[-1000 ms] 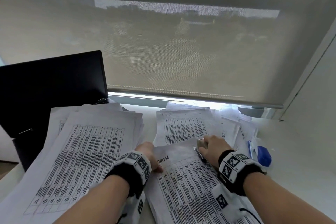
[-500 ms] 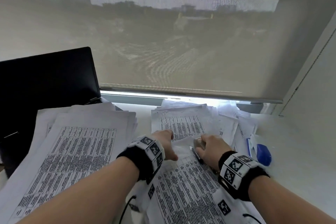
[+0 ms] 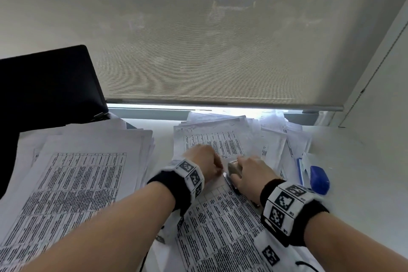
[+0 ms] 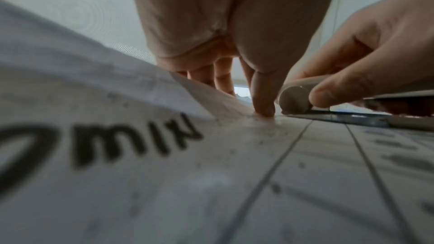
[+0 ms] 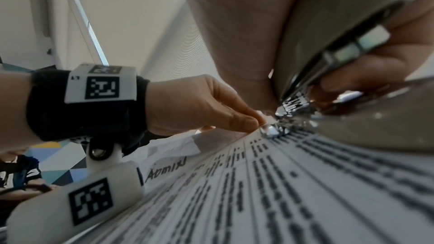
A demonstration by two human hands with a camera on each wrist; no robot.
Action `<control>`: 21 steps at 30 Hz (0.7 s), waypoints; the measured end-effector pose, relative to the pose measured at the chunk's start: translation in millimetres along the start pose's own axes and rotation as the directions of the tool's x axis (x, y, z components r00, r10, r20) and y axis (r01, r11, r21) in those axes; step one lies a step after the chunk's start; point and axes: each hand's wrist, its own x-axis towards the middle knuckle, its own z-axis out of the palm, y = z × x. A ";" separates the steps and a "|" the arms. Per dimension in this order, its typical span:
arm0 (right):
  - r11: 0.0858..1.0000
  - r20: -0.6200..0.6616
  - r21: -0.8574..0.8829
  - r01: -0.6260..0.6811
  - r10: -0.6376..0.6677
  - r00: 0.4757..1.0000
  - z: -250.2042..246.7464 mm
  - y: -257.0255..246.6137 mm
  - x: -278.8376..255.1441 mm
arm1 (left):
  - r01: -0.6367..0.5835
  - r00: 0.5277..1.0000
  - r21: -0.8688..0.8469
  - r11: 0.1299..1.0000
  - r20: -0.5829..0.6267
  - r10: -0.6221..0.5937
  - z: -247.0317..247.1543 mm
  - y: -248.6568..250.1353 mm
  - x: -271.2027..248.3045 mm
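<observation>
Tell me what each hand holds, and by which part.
The right hand grips the stapler around its top arm. The left hand presses a digit on the printed sheet at its corner; whether it pinches that corner cannot be told.
</observation>
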 end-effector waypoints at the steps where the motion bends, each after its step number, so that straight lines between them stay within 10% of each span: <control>1: 1.000 0.002 0.002 0.000 0.000 1.000 -0.3 -0.2 -0.2 | 0.012 1.000 0.001 1.000 0.003 -0.012 0.7 0.9 1.9; 21: 0.971 0.000 0.112 -0.211 0.213 0.977 14.3 -19.0 16.9 | 0.131 0.991 -0.019 0.991 0.017 -0.131 3.6 -0.2 0.3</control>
